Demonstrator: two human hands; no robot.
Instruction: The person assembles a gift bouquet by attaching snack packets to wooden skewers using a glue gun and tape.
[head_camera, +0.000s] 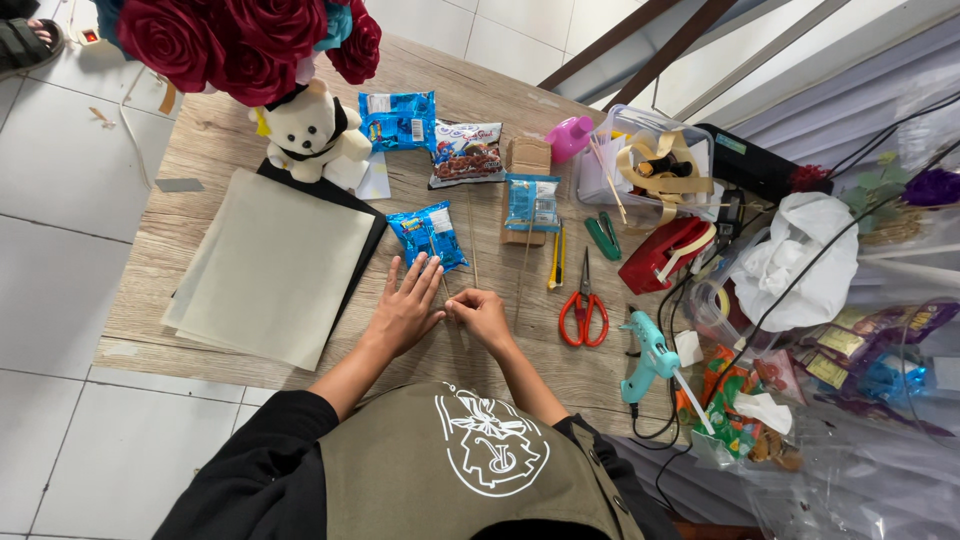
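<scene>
My left hand (405, 305) lies flat on the wooden table (200, 130), fingers spread, its tips touching a blue snack packet (428, 235). My right hand (482, 315) is curled beside it, pinching the near end of a thin wooden skewer (472, 245) that runs away from me across the table. A second skewer (523, 272) lies to the right of it. What exactly sits under my left palm is hidden.
Cream paper sheets (275, 265) on a black sheet lie at left. A white teddy bear (310, 128) and red roses (240, 40) are at the back. More snack packets (400, 120), red scissors (584, 310), a teal glue gun (648, 355), a yellow cutter (556, 262) and a cluttered box (655, 160) fill the right.
</scene>
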